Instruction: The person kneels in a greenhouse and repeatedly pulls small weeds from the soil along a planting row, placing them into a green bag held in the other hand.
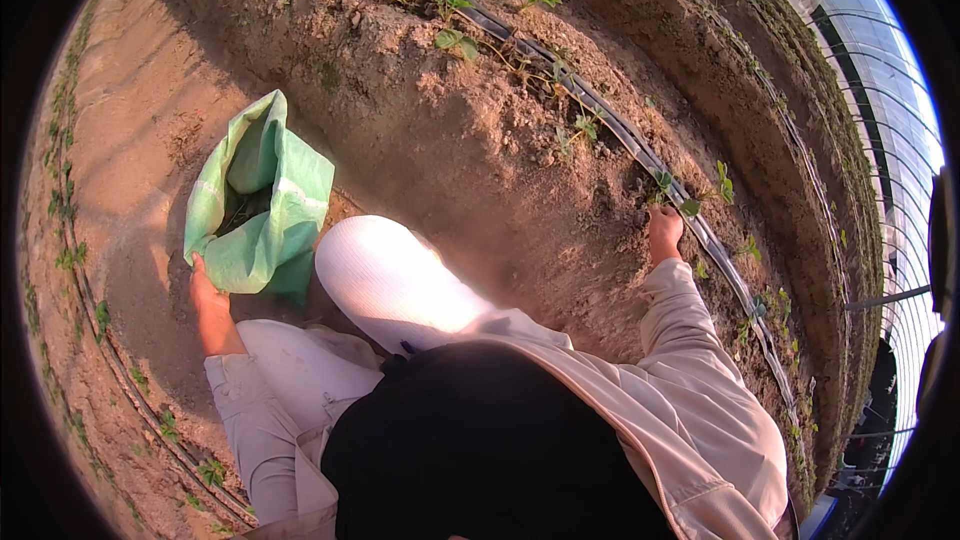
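My left hand [208, 301] grips the near left edge of a green woven sack [259, 247], whose mouth gapes upward and shows some dark plant matter inside. Over on the raised soil bed, my right hand [665, 229] has its fingers bent down at a small leafy plant [663, 181], right beside the black drip tape [637, 150]. Its fingertips are partly hidden, so whether they pinch a stem cannot be made out. Another green leaf [690, 207] lies just right of that hand.
Small leafy plants [454, 43] grow along the drip tape on this bed. A furrow [135, 240] runs on the left, with another planted drip line [112, 345] beyond. More soil beds lie to the right, before a hooped plastic greenhouse wall [870, 37].
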Action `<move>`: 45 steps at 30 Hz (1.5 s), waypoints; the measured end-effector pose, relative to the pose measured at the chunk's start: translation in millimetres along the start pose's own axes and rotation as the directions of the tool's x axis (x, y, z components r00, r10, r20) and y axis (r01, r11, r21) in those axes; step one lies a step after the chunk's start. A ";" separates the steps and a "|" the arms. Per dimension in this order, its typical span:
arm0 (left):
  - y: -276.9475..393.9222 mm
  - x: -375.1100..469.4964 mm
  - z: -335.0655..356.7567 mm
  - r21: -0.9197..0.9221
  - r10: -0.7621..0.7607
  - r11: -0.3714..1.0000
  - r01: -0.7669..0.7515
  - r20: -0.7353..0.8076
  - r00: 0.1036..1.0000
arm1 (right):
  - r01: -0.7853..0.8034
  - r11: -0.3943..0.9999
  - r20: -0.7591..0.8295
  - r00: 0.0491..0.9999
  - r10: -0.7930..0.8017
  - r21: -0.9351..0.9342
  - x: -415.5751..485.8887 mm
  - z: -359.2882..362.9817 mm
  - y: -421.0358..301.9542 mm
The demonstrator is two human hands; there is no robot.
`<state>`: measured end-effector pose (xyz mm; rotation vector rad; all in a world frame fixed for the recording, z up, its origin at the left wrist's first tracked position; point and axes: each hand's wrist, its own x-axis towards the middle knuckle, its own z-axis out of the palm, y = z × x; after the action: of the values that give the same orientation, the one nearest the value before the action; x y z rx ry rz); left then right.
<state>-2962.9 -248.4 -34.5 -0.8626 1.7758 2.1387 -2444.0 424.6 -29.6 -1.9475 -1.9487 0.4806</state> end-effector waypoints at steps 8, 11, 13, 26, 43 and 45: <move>0.7 4.2 7.0 -0.005 0.000 1.000 0.000 -0.041 0.999 | -0.073 0.873 0.000 0.997 0.084 0.482 2.6 10.1 -2.9; 0.5 5.7 6.2 -0.028 -0.001 1.000 0.001 0.011 1.000 | -0.217 0.632 0.108 0.972 0.207 0.744 1.1 12.1 1.2; 0.4 4.9 2.7 -0.003 0.002 1.000 -0.002 -0.038 0.999 | -0.192 0.690 0.112 0.981 0.160 0.698 -3.1 11.6 8.4; -1.9 -0.4 2.5 -0.007 0.040 0.999 -0.040 -0.076 0.996 | -0.442 0.730 0.328 0.893 0.307 0.521 66.6 -4.0 21.6; -1.5 1.7 -1.0 0.030 -0.041 0.999 0.040 0.029 0.999 | 0.257 0.934 0.159 0.962 -0.223 -0.250 82.0 -1.0 32.1; -2.5 3.8 -2.9 0.046 -0.039 0.998 0.039 0.004 0.999 | 0.301 0.919 0.202 0.946 -0.254 -0.254 66.7 -13.4 16.4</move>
<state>-2963.8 -251.3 -39.0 -0.8730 1.7833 2.0656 -2423.3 491.3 -25.2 -1.7870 -2.4736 0.3079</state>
